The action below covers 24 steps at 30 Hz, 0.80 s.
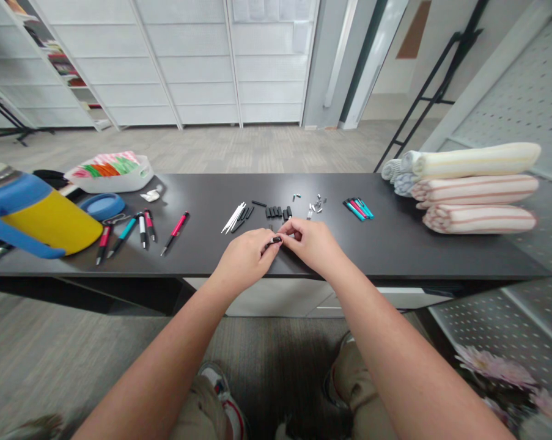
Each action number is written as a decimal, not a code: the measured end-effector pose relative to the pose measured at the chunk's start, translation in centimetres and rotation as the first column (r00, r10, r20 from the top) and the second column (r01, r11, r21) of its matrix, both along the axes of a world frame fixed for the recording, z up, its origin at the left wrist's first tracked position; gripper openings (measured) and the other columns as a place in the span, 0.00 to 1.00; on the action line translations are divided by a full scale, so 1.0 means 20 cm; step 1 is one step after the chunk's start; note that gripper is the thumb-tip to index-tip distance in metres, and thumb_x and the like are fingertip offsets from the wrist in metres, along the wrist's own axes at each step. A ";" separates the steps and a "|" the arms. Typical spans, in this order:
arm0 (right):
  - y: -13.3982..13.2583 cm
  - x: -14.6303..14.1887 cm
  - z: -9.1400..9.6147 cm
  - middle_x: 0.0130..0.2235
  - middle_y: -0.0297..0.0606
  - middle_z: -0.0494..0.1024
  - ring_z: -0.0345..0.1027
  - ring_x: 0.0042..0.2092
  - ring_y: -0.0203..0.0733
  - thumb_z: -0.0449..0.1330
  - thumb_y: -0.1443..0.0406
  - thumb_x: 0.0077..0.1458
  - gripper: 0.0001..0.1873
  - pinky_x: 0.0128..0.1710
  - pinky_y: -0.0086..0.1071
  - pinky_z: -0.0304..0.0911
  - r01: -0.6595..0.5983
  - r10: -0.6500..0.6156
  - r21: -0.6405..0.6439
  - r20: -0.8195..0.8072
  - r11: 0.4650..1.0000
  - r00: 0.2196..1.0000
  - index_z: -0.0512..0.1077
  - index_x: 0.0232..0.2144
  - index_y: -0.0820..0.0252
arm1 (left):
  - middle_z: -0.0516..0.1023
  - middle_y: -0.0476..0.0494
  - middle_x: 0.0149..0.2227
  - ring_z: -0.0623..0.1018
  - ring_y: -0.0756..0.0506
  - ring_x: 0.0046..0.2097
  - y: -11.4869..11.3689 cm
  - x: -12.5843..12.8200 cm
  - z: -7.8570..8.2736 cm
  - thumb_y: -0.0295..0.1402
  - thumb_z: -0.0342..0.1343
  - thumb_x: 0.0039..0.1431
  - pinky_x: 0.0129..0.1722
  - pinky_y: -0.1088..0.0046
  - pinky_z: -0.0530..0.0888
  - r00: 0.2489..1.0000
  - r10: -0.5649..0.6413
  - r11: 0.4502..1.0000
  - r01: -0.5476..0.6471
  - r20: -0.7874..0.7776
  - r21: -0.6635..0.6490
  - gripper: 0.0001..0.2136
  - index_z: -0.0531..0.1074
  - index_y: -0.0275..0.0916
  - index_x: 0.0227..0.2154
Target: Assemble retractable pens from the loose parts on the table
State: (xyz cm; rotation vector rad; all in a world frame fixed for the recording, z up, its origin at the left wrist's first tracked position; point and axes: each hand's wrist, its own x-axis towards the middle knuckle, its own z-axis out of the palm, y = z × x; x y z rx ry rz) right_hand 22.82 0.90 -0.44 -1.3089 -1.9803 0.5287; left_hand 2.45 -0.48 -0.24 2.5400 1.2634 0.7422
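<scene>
- Our left hand (246,252) pinches a small black part (274,241) near the table (202,189)'s six o'clock edge
- Our right hand (309,241) touches its three o'clock end; we cannot tell its grip
- We see black tubes (274,212) at twelve o'clock

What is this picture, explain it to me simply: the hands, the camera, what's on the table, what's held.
There is no machine here: a person works with two bare hands. The only picture comes from a camera worn on their head, looking forward and down. The left hand holds a small dark piece; the right hand has its fingertips at one end of it. On the dark table lie white rods, black pieces, silver bits and pink and teal tubes. Pens lie leftward; rolled cloths are stacked at right.
</scene>
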 end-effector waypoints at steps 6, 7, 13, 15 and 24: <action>-0.01 0.00 0.02 0.31 0.31 0.83 0.69 0.30 0.34 0.67 0.69 0.60 0.03 0.32 0.28 0.58 0.006 -0.006 -0.016 0.000 1.000 1.000 0.79 0.34 0.57 | 0.79 0.44 0.38 0.78 0.43 0.41 0.01 0.00 -0.01 0.36 0.49 0.75 0.41 0.66 0.69 1.000 -0.003 1.000 0.003 -0.006 0.011 0.11 0.72 0.40 0.37; -0.01 0.00 0.02 0.31 0.31 0.83 0.69 0.30 0.34 0.67 0.69 0.60 0.03 0.32 0.28 0.58 0.006 -0.006 -0.016 0.000 1.000 1.000 0.79 0.34 0.57 | 0.79 0.44 0.38 0.78 0.43 0.41 0.01 0.00 -0.01 0.36 0.49 0.75 0.41 0.66 0.69 1.000 -0.003 1.000 0.003 -0.010 0.014 0.10 0.72 0.40 0.37; -0.01 0.00 0.02 0.32 0.31 0.83 0.69 0.30 0.34 0.67 0.68 0.61 0.02 0.32 0.28 0.58 0.004 -0.003 -0.019 0.010 1.000 1.000 0.79 0.34 0.56 | 0.79 0.44 0.38 0.78 0.43 0.41 0.00 0.00 -0.01 0.36 0.49 0.75 0.39 0.66 0.69 0.999 0.010 1.000 -0.009 -0.035 0.029 0.10 0.72 0.40 0.37; -0.01 0.00 0.02 0.32 0.31 0.83 0.69 0.30 0.34 0.67 0.68 0.61 0.03 0.32 0.29 0.58 0.004 -0.004 -0.017 0.015 1.000 1.000 0.79 0.34 0.56 | 0.79 0.44 0.39 0.78 0.43 0.41 0.00 0.00 -0.01 0.36 0.49 0.75 0.40 0.66 0.70 0.999 0.009 0.999 -0.007 -0.040 0.034 0.10 0.72 0.41 0.37; 0.00 0.00 0.01 0.33 0.30 0.83 0.69 0.30 0.35 0.66 0.67 0.61 0.02 0.33 0.29 0.58 -0.007 0.007 -0.010 0.024 1.000 1.000 0.79 0.35 0.56 | 0.79 0.43 0.39 0.78 0.42 0.43 -0.01 0.01 -0.01 0.35 0.48 0.75 0.43 0.65 0.71 0.997 0.006 0.998 -0.001 -0.082 0.062 0.10 0.72 0.40 0.39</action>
